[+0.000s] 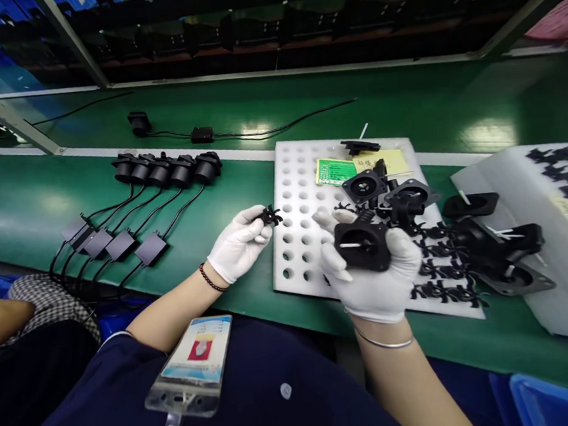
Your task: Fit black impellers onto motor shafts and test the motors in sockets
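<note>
My left hand (244, 243), in a white glove, pinches a small black impeller (271, 216) by the left edge of a white foam tray (295, 282). Over the tray, my gloved right hand (373, 278) grips a black pump housing (362, 247) with its round opening facing me. A thin white shaft (351, 245) shows inside that opening. Behind the right hand, more black housings (364, 185) lie on the tray. Rows of black impellers (443, 268) sit in the tray's right part, while round holes show on its left.
Several black pumps (159, 171) with cables and small boxes (151, 249) stand at left. More housings (498, 246) lie at right beside a white foam block (560, 267). A green label (335, 171) lies on the tray. Another person's arm (0, 320) is at far left.
</note>
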Motion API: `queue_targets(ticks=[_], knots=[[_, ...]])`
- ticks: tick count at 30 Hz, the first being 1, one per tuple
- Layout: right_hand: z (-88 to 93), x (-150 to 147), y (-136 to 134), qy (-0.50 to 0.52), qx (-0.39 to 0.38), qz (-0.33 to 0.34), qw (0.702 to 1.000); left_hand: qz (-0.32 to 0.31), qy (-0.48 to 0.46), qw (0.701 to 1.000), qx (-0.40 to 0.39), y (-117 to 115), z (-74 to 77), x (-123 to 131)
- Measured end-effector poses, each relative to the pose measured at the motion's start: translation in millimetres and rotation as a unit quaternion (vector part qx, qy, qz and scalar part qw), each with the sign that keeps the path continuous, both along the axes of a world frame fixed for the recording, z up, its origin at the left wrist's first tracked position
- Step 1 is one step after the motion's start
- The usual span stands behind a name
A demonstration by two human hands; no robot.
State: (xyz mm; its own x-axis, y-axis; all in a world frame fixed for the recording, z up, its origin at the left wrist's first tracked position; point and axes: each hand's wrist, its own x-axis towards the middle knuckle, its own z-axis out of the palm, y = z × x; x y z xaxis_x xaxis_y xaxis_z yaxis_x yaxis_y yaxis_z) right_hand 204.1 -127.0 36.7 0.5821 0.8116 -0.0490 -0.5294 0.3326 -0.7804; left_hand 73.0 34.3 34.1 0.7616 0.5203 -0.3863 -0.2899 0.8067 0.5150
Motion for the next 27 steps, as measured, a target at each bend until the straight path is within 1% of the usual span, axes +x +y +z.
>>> queue_targets(ticks=[2,6,9,12,15,18,22,27], knots=[[-1.2,-9,5,-0.043,-0.003,-0.012,0.999,0.008,0.006,1.0,0.009,-1,-3.9,-1],[-0.1,-25,12,-0.146,-0.03,-0.058,0.987,-0.016,0.003,0.999,0.039,0,-8.3,-7],[0.2,-33,16,-0.197,-0.004,-0.1,0.975,-0.035,-0.019,0.997,0.063,0,-9.7,-11],[-2.9,-39,21,-0.254,0.001,-0.15,0.955,-0.044,-0.026,0.992,0.114,-2,-11.1,-14],[-8.5,-44,26,-0.31,-0.027,-0.161,0.936,-0.029,-0.016,0.986,0.165,-6,-11.1,-15],[-14.9,-46,29,-0.341,-0.03,-0.183,0.921,-0.009,-0.023,0.983,0.18,-11,-9.4,-16],[-22.4,-47,30,-0.367,-0.025,-0.21,0.906,-0.007,-0.041,0.982,0.185,-14,-8.3,-17],[-24.6,-50,30,-0.354,-0.01,-0.219,0.909,-0.007,-0.029,0.98,0.195,-14,-9.9,-18]])
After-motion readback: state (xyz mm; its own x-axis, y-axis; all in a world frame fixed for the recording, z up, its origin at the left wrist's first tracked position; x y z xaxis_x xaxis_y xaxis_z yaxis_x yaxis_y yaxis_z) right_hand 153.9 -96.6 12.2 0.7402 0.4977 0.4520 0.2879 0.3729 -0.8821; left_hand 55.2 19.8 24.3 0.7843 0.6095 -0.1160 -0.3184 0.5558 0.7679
